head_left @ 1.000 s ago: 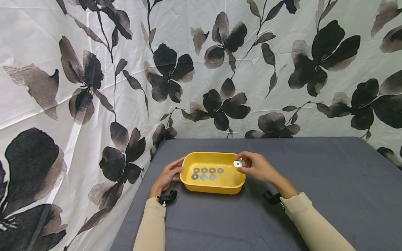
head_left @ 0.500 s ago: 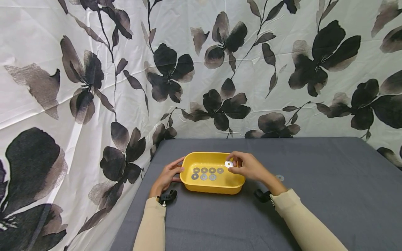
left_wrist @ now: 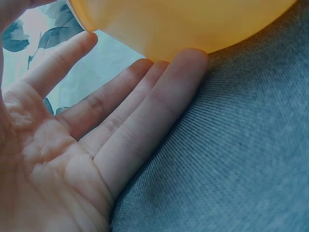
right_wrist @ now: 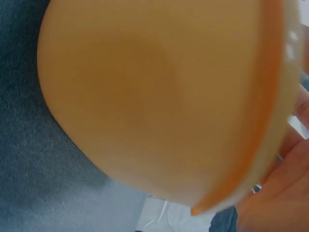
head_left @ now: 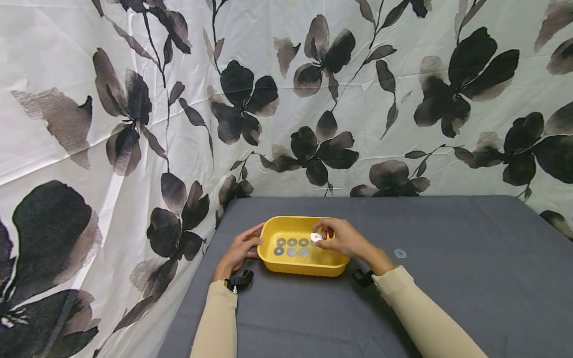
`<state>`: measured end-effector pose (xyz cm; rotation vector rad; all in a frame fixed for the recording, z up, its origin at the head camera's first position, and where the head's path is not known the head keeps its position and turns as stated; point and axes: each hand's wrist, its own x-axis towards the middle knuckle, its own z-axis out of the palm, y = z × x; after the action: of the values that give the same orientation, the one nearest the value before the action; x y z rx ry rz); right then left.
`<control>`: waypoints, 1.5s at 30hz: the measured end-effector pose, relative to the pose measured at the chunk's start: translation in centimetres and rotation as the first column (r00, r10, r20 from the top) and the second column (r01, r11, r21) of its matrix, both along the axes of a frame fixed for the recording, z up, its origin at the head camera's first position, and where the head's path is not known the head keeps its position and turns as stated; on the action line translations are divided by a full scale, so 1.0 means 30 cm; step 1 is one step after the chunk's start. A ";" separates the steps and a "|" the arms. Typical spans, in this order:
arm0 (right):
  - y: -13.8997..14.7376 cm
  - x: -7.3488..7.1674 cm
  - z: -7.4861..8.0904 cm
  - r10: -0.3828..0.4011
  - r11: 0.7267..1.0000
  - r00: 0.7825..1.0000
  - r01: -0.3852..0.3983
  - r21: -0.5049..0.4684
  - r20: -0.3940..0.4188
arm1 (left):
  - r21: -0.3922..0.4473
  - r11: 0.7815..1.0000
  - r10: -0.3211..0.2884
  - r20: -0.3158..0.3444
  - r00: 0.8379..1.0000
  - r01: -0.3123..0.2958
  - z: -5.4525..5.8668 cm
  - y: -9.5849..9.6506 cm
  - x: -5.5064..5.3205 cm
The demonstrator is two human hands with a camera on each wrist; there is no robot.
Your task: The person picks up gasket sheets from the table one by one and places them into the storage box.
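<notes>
A yellow tray [head_left: 304, 269] stands on the grey cloth, with several flat metal washers [head_left: 288, 252] in two rows on its floor. At its left end rests my left hand [head_left: 238, 251]. In the left wrist view, the straight fingers [left_wrist: 130, 130] meet the side of the tray [left_wrist: 183, 24]. Over the right part of the tray, my right hand [head_left: 346, 238] pinches a bright washer [head_left: 314, 239] between thumb and fingertips, overlapping the end of the back row. The tray's wall [right_wrist: 145, 96] fills most of the right wrist view, hiding the held washer.
One more washer [head_left: 396, 253] lies on the grey cloth [head_left: 470, 248] to the right, beside my right forearm. A white floral curtain [head_left: 394, 44] hangs behind and left of the table. Each wrist wears a black camera mount [head_left: 241, 280].
My right hand has carried its washer leftward from the tray's right rim to over the back row. The loose washer on the cloth has come into view. My left hand stays put.
</notes>
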<state>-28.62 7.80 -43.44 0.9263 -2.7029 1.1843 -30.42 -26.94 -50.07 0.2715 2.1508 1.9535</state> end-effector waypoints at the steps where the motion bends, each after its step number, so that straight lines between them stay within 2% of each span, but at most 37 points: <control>1: -0.003 -0.001 0.000 0.001 1.000 1.000 -0.001 0.007 -0.001 | 0.000 1.000 -0.002 -0.001 1.000 0.002 0.000 0.000 -0.001; 8: -0.019 -0.022 -0.012 0.031 0.995 0.998 -0.026 0.095 -0.049 | 0.000 1.000 -0.009 -0.006 1.000 0.009 0.004 0.002 0.001; 12: -0.026 -0.036 -0.026 0.032 0.989 0.999 -0.027 0.149 -0.031 | 0.007 1.000 -0.005 -0.001 1.000 0.005 0.004 0.003 0.000; 30: -0.049 -0.038 -0.032 0.007 0.931 0.999 0.012 0.365 -0.050 | -0.002 1.000 -0.006 -0.011 1.000 0.006 0.008 0.004 -0.003; 39: -0.065 -0.031 -0.050 -0.029 0.907 0.998 0.046 0.418 -0.047 | -0.001 1.000 -0.010 -0.008 1.000 0.010 0.005 -0.003 0.002; 45: -0.070 -0.032 -0.060 -0.045 0.905 0.998 0.055 0.422 -0.034 | 0.006 1.000 -0.013 -0.010 1.000 0.013 0.006 -0.005 0.005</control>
<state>-29.59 5.69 -45.23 0.8898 -3.0025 0.5742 -30.26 -27.08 -49.88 0.2958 2.1436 1.9560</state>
